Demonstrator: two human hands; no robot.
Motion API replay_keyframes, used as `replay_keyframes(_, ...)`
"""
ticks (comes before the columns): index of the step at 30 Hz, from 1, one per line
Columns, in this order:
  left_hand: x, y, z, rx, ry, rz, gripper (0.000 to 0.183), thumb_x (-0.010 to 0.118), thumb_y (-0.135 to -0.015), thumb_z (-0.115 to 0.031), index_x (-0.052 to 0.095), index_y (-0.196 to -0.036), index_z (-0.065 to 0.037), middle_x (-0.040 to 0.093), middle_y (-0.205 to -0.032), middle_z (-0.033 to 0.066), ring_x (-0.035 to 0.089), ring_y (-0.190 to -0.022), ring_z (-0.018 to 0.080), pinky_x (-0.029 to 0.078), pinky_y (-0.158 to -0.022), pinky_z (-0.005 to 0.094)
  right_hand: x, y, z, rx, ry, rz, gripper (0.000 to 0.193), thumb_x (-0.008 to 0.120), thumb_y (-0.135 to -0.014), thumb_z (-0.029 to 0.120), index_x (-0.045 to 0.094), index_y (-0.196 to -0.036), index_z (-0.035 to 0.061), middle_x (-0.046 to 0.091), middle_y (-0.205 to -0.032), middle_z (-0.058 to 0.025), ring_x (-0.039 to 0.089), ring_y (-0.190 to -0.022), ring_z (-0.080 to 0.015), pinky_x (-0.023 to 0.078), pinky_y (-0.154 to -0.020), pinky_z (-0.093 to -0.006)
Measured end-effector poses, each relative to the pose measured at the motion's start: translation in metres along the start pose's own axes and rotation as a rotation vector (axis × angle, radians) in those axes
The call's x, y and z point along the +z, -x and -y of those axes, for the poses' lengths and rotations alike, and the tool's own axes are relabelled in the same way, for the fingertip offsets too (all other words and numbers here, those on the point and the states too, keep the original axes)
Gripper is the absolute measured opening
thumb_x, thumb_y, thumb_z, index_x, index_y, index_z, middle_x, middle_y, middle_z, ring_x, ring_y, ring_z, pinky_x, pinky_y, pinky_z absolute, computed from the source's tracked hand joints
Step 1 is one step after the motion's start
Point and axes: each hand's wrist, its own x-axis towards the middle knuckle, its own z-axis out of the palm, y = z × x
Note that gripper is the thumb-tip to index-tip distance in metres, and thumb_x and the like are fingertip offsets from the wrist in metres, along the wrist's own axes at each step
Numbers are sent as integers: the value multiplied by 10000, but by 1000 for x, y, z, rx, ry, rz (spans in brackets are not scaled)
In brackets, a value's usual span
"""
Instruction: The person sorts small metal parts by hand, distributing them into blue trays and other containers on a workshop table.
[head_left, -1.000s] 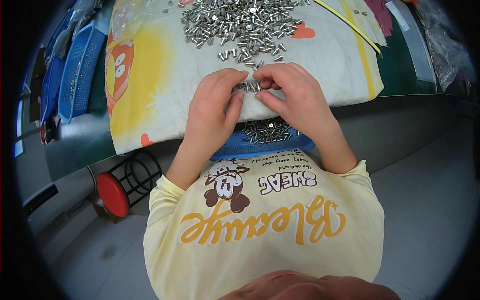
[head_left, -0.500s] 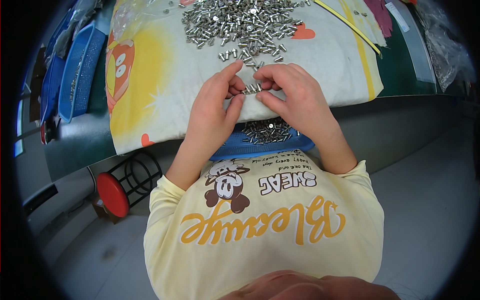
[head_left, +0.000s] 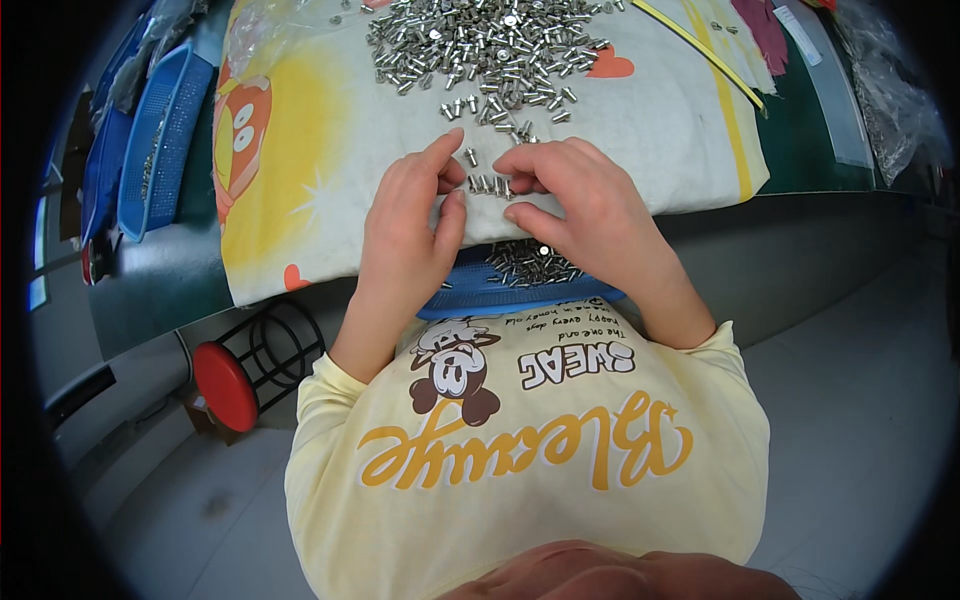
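A short row of metal screws (head_left: 489,186) lies on the cloth (head_left: 340,130) between my hands. My left hand (head_left: 405,218) has its thumb and forefinger spread apart; my right hand (head_left: 592,208) curves with thumb parted, and I cannot tell whether its fingers touch the row. Beyond them spreads a screw heap (head_left: 480,50).

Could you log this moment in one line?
left hand: open, beside fastener row; right hand: open, at row's right end; fastener pile: on cloth; blue basket: holds fasteners
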Motion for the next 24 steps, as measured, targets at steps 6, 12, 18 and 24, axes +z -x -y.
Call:
replay_keyframes(6,-2,3,2,7,-79,-22,556,623,-816,70,528,-1351,-46,615,-934,95,598,-885,264,504,-794,370,8,1,2,-16,-17,-12,357,735,-752,50,585,-1074,90,646,-910,-42,608,-869,-271,489,-787,-397)
replay_keyframes(12,-3,2,0,9,-110,-20,555,624,-811,68,529,-1347,-38,612,-917,92,589,-862,263,496,-790,375,5,1,3,-17,-14,-4,369,735,-752,54,589,-1089,93,648,-911,-42,609,-873,-274,492,-783,-399)
replay_keyframes(18,1,-1,-6,30,-81,4,560,630,-806,66,528,-1348,-33,604,-895,86,579,-844,269,485,-784,389,-3,2,1,27,6,7,391,758,-761,61,606,-1119,92,666,-911,-41,631,-868,-243,512,-774,-369)
replay_keyframes(24,7,-6,-8,63,-57,28,558,634,-805,61,522,-1344,-29,604,-905,86,581,-855,280,481,-796,398,-9,3,-5,91,17,-5,387,760,-776,73,609,-1133,95,670,-906,-38,635,-864,-231,524,-770,-357)
